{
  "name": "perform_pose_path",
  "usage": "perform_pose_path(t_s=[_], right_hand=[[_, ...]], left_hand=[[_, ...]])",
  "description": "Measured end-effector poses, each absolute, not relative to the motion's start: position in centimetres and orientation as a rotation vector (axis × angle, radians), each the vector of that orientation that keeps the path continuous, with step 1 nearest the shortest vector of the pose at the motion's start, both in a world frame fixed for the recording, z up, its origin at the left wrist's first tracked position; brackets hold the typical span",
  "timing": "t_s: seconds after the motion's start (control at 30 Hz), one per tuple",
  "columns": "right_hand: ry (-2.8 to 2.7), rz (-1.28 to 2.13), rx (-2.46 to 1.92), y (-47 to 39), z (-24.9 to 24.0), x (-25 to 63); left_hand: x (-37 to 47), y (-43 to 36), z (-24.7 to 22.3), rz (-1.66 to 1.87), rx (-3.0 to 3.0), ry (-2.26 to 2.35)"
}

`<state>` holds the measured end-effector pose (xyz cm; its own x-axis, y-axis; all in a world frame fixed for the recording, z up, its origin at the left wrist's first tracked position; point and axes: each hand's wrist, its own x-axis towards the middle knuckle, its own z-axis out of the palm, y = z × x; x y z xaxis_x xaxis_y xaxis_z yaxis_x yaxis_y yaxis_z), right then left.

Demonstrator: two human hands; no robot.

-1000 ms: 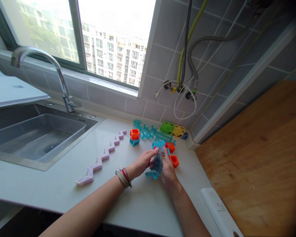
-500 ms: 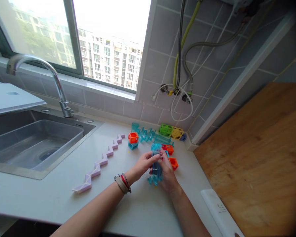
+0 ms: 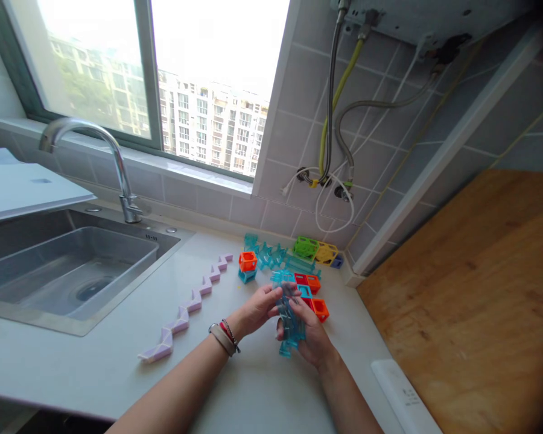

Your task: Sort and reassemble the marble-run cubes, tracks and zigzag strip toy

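Observation:
Translucent teal plastic pieces (image 3: 291, 330) are in my right hand (image 3: 314, 334), whose fingers wrap round them from the right. My left hand (image 3: 259, 308) is at their left side, its thumb and fingertips closed on their upper part. Just beyond my hands sit red and orange open cubes (image 3: 319, 308) with a light-blue one among them. An orange cube (image 3: 248, 261) rests on a teal cube (image 3: 247, 276) to the left. Behind are more teal pieces (image 3: 271, 255), a green block (image 3: 305, 248) and a yellow block (image 3: 326, 253).
A lilac zigzag chain (image 3: 180, 322) lies on the white counter (image 3: 113, 361) at the left. Further left are a sink (image 3: 85, 325) and faucet (image 3: 125, 181). A wooden board (image 3: 479, 289) and a white strip (image 3: 402, 392) stand at the right. Hoses (image 3: 330, 114) hang on the wall.
The camera view has tilted up slightly, so the scene sits lower. My hands have shifted on the teal pieces, and my left thumb has drawn back a little to the left.

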<state>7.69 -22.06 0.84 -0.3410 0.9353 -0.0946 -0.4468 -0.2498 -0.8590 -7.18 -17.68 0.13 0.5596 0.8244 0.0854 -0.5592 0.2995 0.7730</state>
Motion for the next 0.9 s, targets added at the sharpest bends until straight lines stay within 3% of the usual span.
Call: perform_pose_path(t_s=[0.2, 0.57, 0.9], right_hand=[[-0.933, 1.866, -0.754, -21.85, 0.48, 7.95], [-0.976, 1.801, -0.712, -21.78, 0.4, 7.4], [-0.92, 1.74, -0.801, -21.23, 0.33, 7.41]], left_hand=[[-7.65, -17.24, -0.11, 0.967, 0.818, 0.395], [-7.39, -17.48, 0.04, 0.864, 0.883, 0.423], [-7.66, -17.38, 0.5, 0.977, 0.747, 0.515]])
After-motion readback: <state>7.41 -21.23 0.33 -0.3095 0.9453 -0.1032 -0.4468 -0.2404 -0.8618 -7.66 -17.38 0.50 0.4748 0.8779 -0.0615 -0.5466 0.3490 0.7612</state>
